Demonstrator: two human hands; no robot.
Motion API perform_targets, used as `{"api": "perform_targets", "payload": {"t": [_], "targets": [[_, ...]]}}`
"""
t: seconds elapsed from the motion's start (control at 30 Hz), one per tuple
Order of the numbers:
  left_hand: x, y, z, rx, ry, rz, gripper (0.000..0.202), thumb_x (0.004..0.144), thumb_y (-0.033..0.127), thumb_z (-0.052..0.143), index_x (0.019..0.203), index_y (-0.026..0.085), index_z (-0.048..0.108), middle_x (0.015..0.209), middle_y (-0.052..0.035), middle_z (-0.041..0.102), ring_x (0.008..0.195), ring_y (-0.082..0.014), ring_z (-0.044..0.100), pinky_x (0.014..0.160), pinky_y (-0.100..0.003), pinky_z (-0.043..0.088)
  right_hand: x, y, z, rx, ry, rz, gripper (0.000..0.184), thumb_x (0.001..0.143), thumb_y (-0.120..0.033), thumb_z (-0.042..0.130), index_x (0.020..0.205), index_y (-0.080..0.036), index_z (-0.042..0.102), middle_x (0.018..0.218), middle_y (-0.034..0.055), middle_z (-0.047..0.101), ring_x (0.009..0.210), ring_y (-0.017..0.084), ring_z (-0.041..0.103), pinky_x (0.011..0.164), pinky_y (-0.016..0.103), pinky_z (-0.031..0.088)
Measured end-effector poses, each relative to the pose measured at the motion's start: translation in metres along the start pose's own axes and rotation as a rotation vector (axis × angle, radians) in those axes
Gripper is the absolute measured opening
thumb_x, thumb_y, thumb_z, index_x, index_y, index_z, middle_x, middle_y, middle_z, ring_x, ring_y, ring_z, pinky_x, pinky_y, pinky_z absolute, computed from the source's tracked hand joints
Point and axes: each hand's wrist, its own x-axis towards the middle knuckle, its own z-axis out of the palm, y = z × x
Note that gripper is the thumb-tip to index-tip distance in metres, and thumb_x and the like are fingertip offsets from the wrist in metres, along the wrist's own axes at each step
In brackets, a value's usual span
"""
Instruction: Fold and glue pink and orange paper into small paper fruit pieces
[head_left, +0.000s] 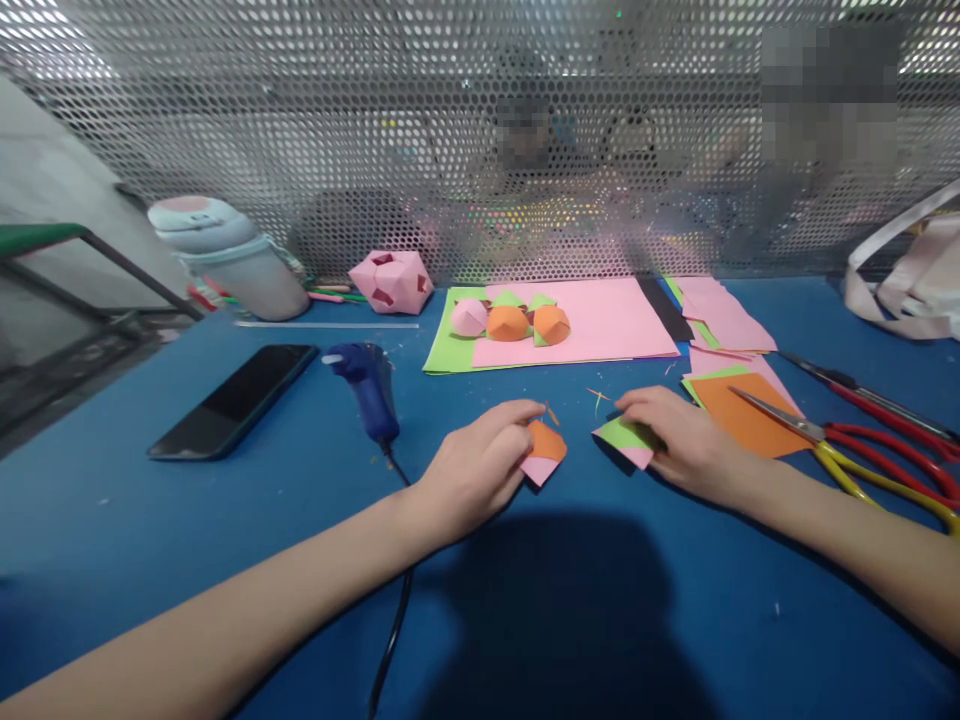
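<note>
My left hand (478,462) is closed on a small folded paper piece (546,452), orange on top with a pink corner toward me. Across a short gap, my right hand (686,440) grips another folded paper piece (627,438), green with a pink corner. Both pieces are just over the blue table; whether they touch it I cannot tell. Tiny paper scraps (598,397) lie between and beyond the hands. Farther back, several folded paper shapes (508,322) in pink, orange and green rest on the pink sheet (600,310).
A blue glue gun (367,392) with a black cord and a phone (236,402) lie left. Red-and-yellow scissors (814,430) lie over orange paper squares (765,410) on the right. A bottle (240,265) and pink paper ball (394,280) stand before the perforated metal screen (420,130).
</note>
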Motion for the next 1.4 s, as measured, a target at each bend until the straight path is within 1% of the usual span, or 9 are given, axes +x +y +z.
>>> {"api": "perform_targets", "payload": {"t": [0.07,0.17,0.27,0.33,0.43,0.6,0.77,1.1,1.4], "targets": [[-0.003,-0.001,0.002,0.089,-0.060,0.074,0.013,0.083,0.005,0.045,0.086,0.018,0.043,0.123,-0.0167,0.053,0.112,-0.0230,0.053,0.085,-0.034,0.050,0.003,-0.007,-0.013,-0.025,-0.180,-0.067,0.033,0.084,-0.019,0.053,0.117,-0.015,0.051,0.123,0.0151,0.053,0.117,0.026,0.049,0.093,0.044,0.047],[-0.003,0.002,0.000,0.094,-0.179,0.075,0.012,0.082,0.007,0.047,0.086,0.018,0.044,0.123,-0.0164,0.054,0.114,-0.0246,0.053,0.086,-0.036,0.050,0.008,-0.020,-0.034,-0.041,-0.373,-0.006,0.057,0.079,-0.038,0.063,0.130,-0.019,0.045,0.138,0.0127,0.044,0.126,0.030,0.042,0.099,0.047,0.042],[0.002,0.008,-0.008,-0.032,-0.283,-0.058,0.021,0.075,0.015,0.057,0.090,0.019,0.043,0.122,-0.0131,0.055,0.110,-0.0237,0.055,0.087,-0.036,0.049,0.010,-0.026,-0.045,-0.022,-0.411,0.110,0.069,0.079,-0.047,0.062,0.137,-0.020,0.036,0.142,0.0111,0.040,0.129,0.029,0.039,0.102,0.046,0.041],[0.006,0.010,-0.015,-0.111,-0.343,-0.157,0.034,0.071,0.025,0.065,0.097,0.019,0.044,0.123,-0.0128,0.055,0.107,-0.0242,0.057,0.085,-0.036,0.050,0.009,-0.026,-0.046,-0.010,-0.427,0.166,0.067,0.080,-0.045,0.062,0.137,-0.021,0.036,0.140,0.0108,0.042,0.126,0.028,0.043,0.100,0.045,0.042],[0.011,0.011,-0.020,-0.168,-0.403,-0.200,0.059,0.067,0.034,0.072,0.117,0.020,0.042,0.125,-0.0114,0.054,0.110,-0.0259,0.055,0.090,-0.038,0.047,0.008,-0.023,-0.042,0.025,-0.452,0.179,0.060,0.080,-0.043,0.063,0.133,-0.022,0.042,0.132,0.0098,0.050,0.118,0.028,0.049,0.096,0.044,0.045],[0.013,0.010,-0.020,-0.205,-0.410,-0.236,0.047,0.077,0.030,0.065,0.119,0.022,0.047,0.111,-0.0063,0.060,0.098,-0.0208,0.057,0.086,-0.034,0.046,0.007,-0.023,-0.036,0.094,-0.415,0.160,0.044,0.084,-0.039,0.058,0.125,-0.024,0.050,0.114,0.0086,0.059,0.105,0.025,0.054,0.086,0.041,0.049],[0.013,0.012,-0.016,-0.223,-0.375,-0.240,0.042,0.077,0.029,0.065,0.116,0.021,0.051,0.108,-0.0052,0.061,0.096,-0.0192,0.056,0.085,-0.032,0.046,0.008,-0.026,-0.031,0.088,-0.359,0.151,0.041,0.085,-0.040,0.056,0.122,-0.023,0.053,0.107,0.0091,0.061,0.098,0.024,0.056,0.082,0.040,0.050],[0.011,0.008,-0.014,-0.270,-0.280,-0.158,0.038,0.083,0.025,0.058,0.121,0.020,0.054,0.121,-0.0083,0.058,0.114,-0.0197,0.051,0.097,-0.033,0.043,0.009,-0.028,-0.027,0.043,-0.276,0.078,0.037,0.088,-0.038,0.054,0.119,-0.019,0.053,0.105,0.0094,0.063,0.097,0.023,0.059,0.081,0.037,0.050],[0.007,0.011,-0.008,-0.137,-0.173,-0.112,0.032,0.082,0.022,0.058,0.114,0.019,0.060,0.119,-0.0113,0.060,0.106,-0.0222,0.056,0.089,-0.036,0.048,0.005,-0.025,-0.019,0.154,-0.122,-0.073,0.042,0.087,-0.029,0.058,0.126,-0.021,0.047,0.119,0.0091,0.060,0.111,0.021,0.055,0.094,0.039,0.048]]}}
